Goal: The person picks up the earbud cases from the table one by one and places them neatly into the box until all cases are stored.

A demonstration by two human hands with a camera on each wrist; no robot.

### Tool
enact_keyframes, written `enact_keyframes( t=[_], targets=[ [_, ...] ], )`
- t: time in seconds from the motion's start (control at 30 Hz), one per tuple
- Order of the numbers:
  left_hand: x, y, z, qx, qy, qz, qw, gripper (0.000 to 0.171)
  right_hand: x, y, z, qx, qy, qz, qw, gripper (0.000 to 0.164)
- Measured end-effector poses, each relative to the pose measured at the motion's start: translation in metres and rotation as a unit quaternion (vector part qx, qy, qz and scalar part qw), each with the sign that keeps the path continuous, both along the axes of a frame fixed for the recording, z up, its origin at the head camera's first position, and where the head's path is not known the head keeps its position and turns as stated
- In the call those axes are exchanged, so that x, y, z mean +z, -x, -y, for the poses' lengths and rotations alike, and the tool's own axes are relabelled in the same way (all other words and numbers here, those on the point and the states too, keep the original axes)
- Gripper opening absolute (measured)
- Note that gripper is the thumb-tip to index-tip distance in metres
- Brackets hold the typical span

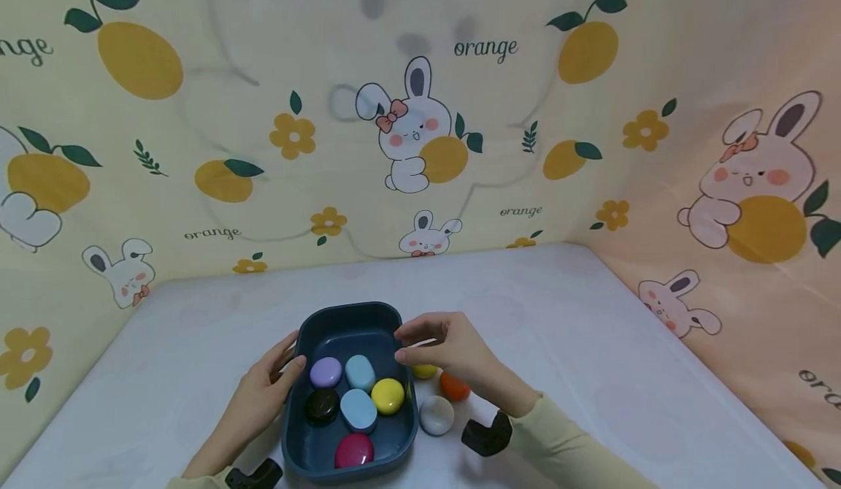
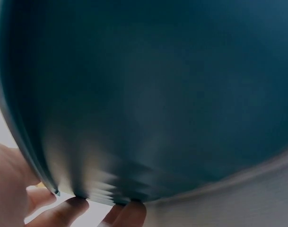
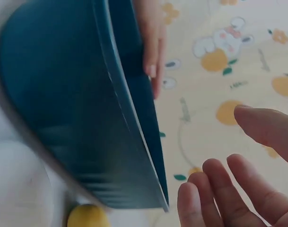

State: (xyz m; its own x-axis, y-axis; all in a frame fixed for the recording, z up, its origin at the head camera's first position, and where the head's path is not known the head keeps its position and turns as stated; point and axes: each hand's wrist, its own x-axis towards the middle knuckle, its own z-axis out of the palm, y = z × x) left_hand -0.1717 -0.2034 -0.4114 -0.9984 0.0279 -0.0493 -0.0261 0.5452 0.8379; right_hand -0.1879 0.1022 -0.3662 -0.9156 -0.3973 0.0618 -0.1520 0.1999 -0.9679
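Observation:
A dark blue rectangular container (image 1: 355, 332) with rounded corners sits on the white surface. My left hand (image 1: 259, 390) holds its left side, thumb at the rim and fingers along the outer wall; the left wrist view shows those fingers (image 2: 129, 215) against the wall. Inside lie several smooth rounded pieces: purple (image 1: 325, 372), two light blue (image 1: 358, 410), black (image 1: 322, 406), yellow (image 1: 388, 396) and crimson (image 1: 355, 450). My right hand (image 1: 450, 343) hovers at the right rim, fingers loosely bent, thumb and fingers apart with nothing between them in the right wrist view.
Right of the container, partly below my right hand, lie a yellow piece (image 1: 425, 371), an orange piece (image 1: 455, 387) and a greyish-white piece (image 1: 436, 416). A patterned cloth (image 1: 315, 58) with rabbits and oranges stands upright behind the white surface (image 1: 558, 314) and on the right.

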Motion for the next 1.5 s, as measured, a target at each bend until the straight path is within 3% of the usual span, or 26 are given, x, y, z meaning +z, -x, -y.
enact_keyframes(
  t=[0.37,0.5,0.67,1.0,1.5],
  targets=[
    [-0.001,0.001,0.004,-0.004,0.005,0.01,0.9999,0.066,-0.007,-0.007,-0.021,-0.091,-0.015,0.015,0.996,0.033],
    [0.0,0.002,0.004,-0.006,0.003,0.01,0.9999,0.066,-0.01,-0.011,-0.027,-0.118,0.011,0.028,0.992,0.033],
    [0.0,0.003,0.004,-0.008,0.006,0.01,0.9999,0.066,-0.015,-0.018,-0.033,-0.155,0.045,0.051,0.986,0.033],
    [-0.001,0.002,0.003,-0.006,0.005,0.015,0.9999,0.067,-0.028,-0.023,-0.041,-0.234,0.032,0.075,0.969,0.033],
    [0.001,0.001,0.002,-0.009,0.005,0.008,0.9999,0.066,-0.04,-0.023,-0.045,-0.195,-0.016,0.079,0.977,0.041]
  ],
)
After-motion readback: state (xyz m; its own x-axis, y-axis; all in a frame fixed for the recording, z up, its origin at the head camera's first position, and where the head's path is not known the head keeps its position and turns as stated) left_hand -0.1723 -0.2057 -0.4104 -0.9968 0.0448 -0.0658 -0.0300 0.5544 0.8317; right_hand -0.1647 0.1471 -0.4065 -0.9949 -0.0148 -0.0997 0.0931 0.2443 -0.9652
